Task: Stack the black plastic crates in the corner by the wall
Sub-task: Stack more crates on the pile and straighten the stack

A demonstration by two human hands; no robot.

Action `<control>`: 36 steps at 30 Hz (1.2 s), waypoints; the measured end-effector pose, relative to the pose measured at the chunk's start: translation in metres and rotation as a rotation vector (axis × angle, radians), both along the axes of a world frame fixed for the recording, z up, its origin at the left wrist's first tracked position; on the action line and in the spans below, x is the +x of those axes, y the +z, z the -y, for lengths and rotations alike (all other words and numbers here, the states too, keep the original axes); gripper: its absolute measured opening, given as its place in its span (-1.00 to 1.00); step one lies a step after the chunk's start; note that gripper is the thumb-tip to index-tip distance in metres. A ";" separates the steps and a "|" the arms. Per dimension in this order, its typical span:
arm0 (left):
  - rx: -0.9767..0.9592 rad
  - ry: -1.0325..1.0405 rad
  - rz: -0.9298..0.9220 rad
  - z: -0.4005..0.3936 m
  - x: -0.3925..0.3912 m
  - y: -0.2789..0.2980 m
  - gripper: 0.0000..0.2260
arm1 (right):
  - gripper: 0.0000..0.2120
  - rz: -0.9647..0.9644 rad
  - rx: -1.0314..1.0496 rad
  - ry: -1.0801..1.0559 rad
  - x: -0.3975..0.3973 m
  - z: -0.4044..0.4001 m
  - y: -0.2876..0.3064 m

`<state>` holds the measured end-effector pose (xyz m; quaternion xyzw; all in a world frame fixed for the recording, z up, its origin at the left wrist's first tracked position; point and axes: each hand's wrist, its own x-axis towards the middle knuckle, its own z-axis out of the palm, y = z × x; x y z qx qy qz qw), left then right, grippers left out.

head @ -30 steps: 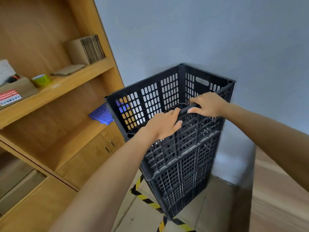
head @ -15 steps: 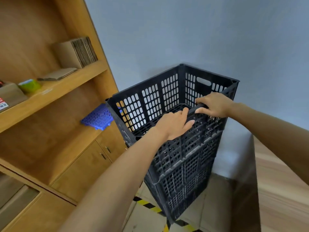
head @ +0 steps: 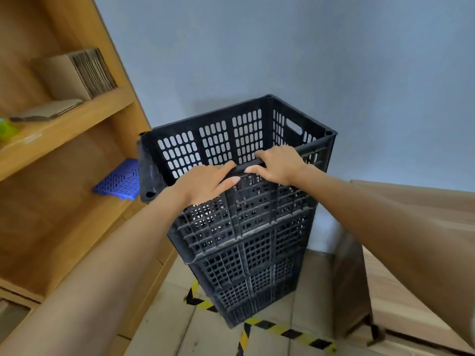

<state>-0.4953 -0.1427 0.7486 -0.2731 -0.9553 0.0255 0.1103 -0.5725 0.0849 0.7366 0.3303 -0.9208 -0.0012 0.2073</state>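
Note:
A stack of black perforated plastic crates (head: 257,253) stands on the floor in the corner against the grey-blue wall. The top crate (head: 221,142) sits nested on the ones below, its open mouth facing up. My left hand (head: 208,183) lies over the near rim of the top crate, fingers curled on the edge. My right hand (head: 280,163) grips the same rim just to the right. The crate's inside floor is hidden behind the near wall and my hands.
A wooden shelf unit (head: 64,129) rises on the left with flattened cardboard (head: 77,73) and a blue plastic mat (head: 120,179) on its shelves. A wooden counter or box (head: 411,253) stands close on the right. Yellow-black tape (head: 282,330) runs across the tiled floor.
The view has swung right and closer. Both hands have stayed on the near rim, and the top crate has turned to sit more squarely on the stack.

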 end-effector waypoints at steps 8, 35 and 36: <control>0.301 0.411 -0.240 -0.003 0.038 -0.011 -0.32 | -0.24 0.025 0.023 -0.114 0.042 -0.007 0.001; 0.316 0.418 -0.215 -0.009 0.041 -0.012 -0.46 | -0.03 0.387 0.087 0.049 0.026 -0.036 0.017; 0.283 0.428 -0.231 -0.009 0.040 -0.013 -0.46 | -0.03 0.361 0.089 0.042 0.027 -0.036 0.015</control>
